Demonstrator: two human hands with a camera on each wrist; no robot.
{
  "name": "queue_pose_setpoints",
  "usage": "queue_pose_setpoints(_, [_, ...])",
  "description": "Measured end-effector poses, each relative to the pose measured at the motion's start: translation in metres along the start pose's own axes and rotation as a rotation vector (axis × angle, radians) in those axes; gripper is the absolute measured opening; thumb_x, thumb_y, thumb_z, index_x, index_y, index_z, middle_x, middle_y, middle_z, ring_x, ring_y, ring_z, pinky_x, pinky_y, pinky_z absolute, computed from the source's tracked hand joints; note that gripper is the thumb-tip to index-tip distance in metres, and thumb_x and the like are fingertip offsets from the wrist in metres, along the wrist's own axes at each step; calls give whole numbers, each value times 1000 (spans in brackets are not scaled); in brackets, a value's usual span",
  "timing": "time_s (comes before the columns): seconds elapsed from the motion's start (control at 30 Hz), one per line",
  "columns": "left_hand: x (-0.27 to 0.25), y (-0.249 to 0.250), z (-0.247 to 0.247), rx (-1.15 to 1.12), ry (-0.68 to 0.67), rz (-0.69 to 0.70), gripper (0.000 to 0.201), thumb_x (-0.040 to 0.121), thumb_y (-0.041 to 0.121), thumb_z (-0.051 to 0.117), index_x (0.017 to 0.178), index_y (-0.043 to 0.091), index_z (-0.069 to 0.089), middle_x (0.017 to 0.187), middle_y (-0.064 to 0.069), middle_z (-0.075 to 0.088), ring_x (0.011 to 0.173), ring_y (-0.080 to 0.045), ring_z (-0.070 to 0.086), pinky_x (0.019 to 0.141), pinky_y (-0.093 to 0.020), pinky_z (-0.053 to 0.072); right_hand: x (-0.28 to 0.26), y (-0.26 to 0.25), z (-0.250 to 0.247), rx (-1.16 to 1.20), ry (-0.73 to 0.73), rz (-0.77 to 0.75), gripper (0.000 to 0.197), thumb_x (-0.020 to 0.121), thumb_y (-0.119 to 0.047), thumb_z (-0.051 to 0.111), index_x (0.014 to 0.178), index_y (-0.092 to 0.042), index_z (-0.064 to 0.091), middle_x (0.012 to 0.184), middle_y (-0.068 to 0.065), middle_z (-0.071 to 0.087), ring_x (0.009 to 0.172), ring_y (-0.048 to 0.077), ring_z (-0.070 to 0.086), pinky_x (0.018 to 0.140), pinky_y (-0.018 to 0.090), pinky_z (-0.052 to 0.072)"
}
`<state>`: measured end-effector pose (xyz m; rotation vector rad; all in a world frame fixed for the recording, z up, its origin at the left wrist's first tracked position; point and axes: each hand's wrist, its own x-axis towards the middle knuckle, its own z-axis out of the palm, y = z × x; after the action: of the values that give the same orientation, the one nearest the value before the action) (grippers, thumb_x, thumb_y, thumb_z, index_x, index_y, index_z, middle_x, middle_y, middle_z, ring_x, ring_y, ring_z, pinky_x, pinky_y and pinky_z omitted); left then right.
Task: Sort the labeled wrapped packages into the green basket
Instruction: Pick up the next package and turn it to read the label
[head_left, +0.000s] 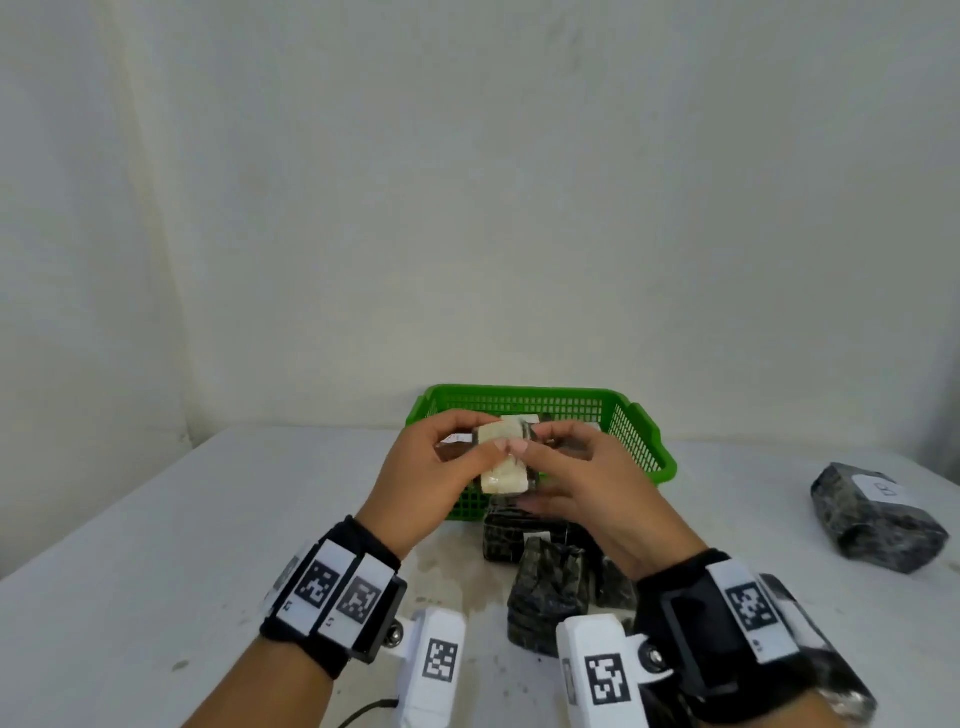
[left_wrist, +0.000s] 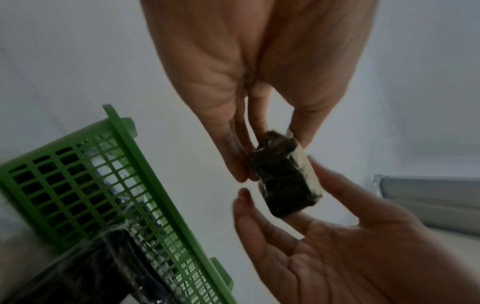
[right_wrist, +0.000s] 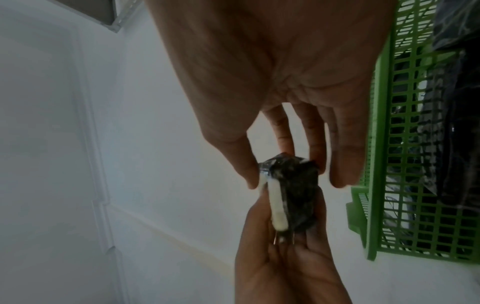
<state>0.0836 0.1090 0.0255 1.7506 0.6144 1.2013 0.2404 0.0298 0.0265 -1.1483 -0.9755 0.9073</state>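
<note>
A small dark wrapped package (head_left: 503, 460) with a white label on top hangs in the air over the near wall of the green basket (head_left: 519, 392). My left hand (head_left: 491, 431) pinches its left end and my right hand (head_left: 532, 439) pinches its right end. The left wrist view shows the left hand (left_wrist: 272, 150) with thumb and fingers on the package (left_wrist: 283, 185), beside the basket (left_wrist: 145, 164). The right wrist view shows the right hand (right_wrist: 296, 176) gripping the package (right_wrist: 296, 191). Through the basket mesh (right_wrist: 374, 144), wrapped packages (left_wrist: 109, 174) lie inside.
Several dark wrapped packages (head_left: 545, 587) lie on the white table (head_left: 208, 545) just before the basket, under my hands. One more labeled package (head_left: 878, 519) lies at the far right. A plain wall rises right behind the basket. A black cable (head_left: 363, 712) shows at the front edge.
</note>
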Motion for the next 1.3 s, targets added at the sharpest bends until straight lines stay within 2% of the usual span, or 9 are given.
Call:
queue_pose_setpoints(0.1, [15,0,10,4,122,-67,15,82,15,77,95,10,72,93,-4,76,85,-23,75,83,-43,60,2,-5,0,125,-35,106,43,89,-15,81,125,-4,60,107,19,78,92,40,77,81,44,65])
queue_pose_setpoints(0.27, [49,11,30,-134,46,-211,30,82,18,79,97,-6,67,101,-22,72,89,-31,74,81,-40,61,31,-28,-22,98,67,78,17,97,-3,67,111,4,71,111,26,76,85,30,77,70,33,64])
queue_pose_setpoints(0.43, [100,3,35,107,14,-288,26,87,37,69,85,11,72,92,-5,76,87,-21,73,85,-35,59,70,-39,-60,-73,167,194,23,96,-3,66,116,9,68,92,19,69,79,32,71,81,43,64])
queue_pose_setpoints(0.57, [147,-22,26,371,63,-410,17,77,31,64,77,14,60,81,-2,61,76,-21,57,74,-30,45,107,-28,-87,-189,205,312,28,93,0,70,118,12,65,98,23,67,83,36,70,62,39,65])
queue_pose_setpoints(0.8, [199,-68,0,679,96,-535,35,90,23,58,63,15,36,81,-6,48,62,-16,45,52,-17,35,168,-12,-99,-376,204,391,33,89,-7,76,117,5,65,117,27,68,87,39,75,86,46,63])
queue_pose_setpoints(0.93, [210,-87,-13,1131,-191,-534,6,92,13,51,93,17,46,84,-3,49,83,-19,54,85,-27,50,192,-6,-98,-458,198,441,24,89,-4,74,107,6,63,100,22,64,102,43,72,99,57,57])
queue_pose_setpoints(1.07, [228,-113,-16,1294,-357,-507,42,96,18,55,136,5,53,134,-14,59,122,-30,57,105,-40,45,198,-5,-96,-624,186,467,14,97,-6,66,106,0,57,83,12,59,65,23,61,51,25,54])
queue_pose_setpoints(1.13, [238,-117,-22,1350,-436,-448,41,98,18,54,135,1,53,121,-12,64,117,-25,59,100,-33,46,201,-5,-92,-704,162,461,13,100,-7,63,110,-1,56,79,10,57,56,19,56,33,17,40])
queue_pose_setpoints(1.3, [243,-114,-29,1474,-513,-478,39,93,21,61,127,1,60,125,-15,62,115,-31,59,104,-43,47,214,13,-87,-789,117,482,9,101,-4,60,109,-1,56,75,10,56,51,18,53,30,15,37])
